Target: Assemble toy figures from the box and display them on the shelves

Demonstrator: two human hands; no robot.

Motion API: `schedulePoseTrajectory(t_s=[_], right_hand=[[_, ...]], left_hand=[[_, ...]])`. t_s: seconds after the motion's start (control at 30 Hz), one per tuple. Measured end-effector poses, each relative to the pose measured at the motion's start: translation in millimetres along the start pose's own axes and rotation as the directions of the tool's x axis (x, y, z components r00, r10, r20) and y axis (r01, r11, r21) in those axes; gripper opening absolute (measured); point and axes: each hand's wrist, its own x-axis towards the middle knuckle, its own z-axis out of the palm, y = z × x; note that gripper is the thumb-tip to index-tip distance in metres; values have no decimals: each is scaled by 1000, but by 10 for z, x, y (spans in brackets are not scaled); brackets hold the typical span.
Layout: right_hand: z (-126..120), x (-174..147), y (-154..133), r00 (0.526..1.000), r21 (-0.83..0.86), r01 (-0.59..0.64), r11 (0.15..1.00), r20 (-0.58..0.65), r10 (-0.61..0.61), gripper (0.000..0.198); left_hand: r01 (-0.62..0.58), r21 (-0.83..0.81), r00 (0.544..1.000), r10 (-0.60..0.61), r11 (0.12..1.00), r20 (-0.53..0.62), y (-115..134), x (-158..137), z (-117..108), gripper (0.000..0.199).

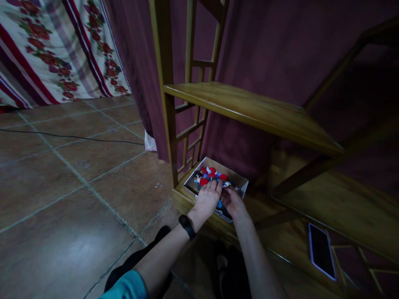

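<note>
The left grip (210,194) reaches into a shallow box just below the centre of the frame, its bent fingers down among small mixed pieces (212,170). The right grip (232,201) dips into the same box just beside it, fingers curled toward the left one. The fingertips of both sink into the pile, so I cannot tell whether either grip is grasping a piece or only touching. The pieces lie under and around the fingers: round red ones (203,181) show just beyond the left grip, another red one sits by its fingertips, and a blue piece (219,204) shows between the two grips, toward the near side of the box. White and dark pieces are mixed in, too small to make out.

The box (239,179), pale-walled and open at the top, rests on the low shelf (180,199) of a wooden stand. A dark wristband (187,226) circles the left wrist, and a teal sleeve (129,286) shows at the bottom edge. A higher shelf (249,109) spans the centre right, above the box. At lower right lies a phone (322,251) with a dark screen. Purple curtain (264,54) hangs behind the stand; tiled floor (62,207) fills the left, crossed by a thin black cable (71,136), below a flowered cloth (62,50) at upper left.
</note>
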Motion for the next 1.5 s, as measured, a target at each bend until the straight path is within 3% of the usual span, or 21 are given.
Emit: schedulePoseTrajectory(t_s=[0.37, 0.67, 1.2, 1.37, 1.43, 1.5], right_hand=[[-134, 92, -31, 997, -1, -54, 999, -58, 54, 13], [-155, 87, -51, 998, -89, -20, 996, -68, 14, 14], [-145, 54, -65, 997, -38, -30, 999, -69, 28, 22], [-106, 30, -48, 998, -102, 16, 995, -60, -23, 19], [-70, 15, -50, 998, -153, 57, 987, -24, -61, 17], [-30, 0, -57, 995, -213, 98, 972, 2, -100, 16]], left_hand=[[-96, 76, 995, 96, 992, 0, 45, 69, 56, 40], [-77, -45, 997, 78, 996, 13, 85, 52, 20, 41], [-84, -106, 996, 88, 991, 30, 61, 41, 54, 42], [83, -307, 995, -62, 948, 79, -28, 64, 95, 38], [157, -473, 988, -139, 867, 72, -87, 96, 154, 36], [203, -654, 976, -203, 729, 77, -145, 139, 237, 34]])
